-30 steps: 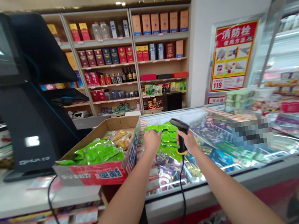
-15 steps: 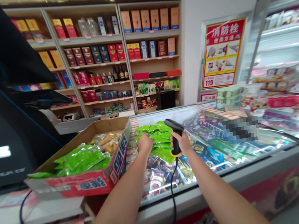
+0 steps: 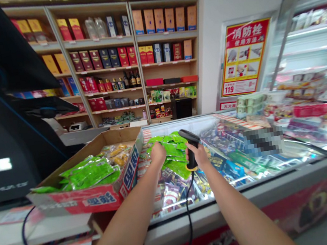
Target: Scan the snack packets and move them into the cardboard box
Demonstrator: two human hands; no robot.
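Observation:
My right hand (image 3: 199, 154) is closed round the grip of a black corded barcode scanner (image 3: 190, 143), held upright above a pile of green snack packets (image 3: 174, 150) lying on the glass lid of a chest freezer (image 3: 248, 155). My left hand (image 3: 157, 154) reaches into the same pile with its fingers curled on a green packet. A cardboard box (image 3: 99, 189) holding more green and yellow packets stands just left of the pile, on the counter edge.
A black point-of-sale terminal (image 3: 2, 134) fills the left side on a white counter (image 3: 29, 232). Shelves of boxed goods and bottles (image 3: 130, 62) line the back wall. A red fire-hydrant poster (image 3: 242, 57) hangs to the right, beside a refrigerated display (image 3: 316, 75).
The view has shifted to the right, pushing the terminal toward the left edge. Both hands stay over the green packets; the left hand has shifted slightly on the pile.

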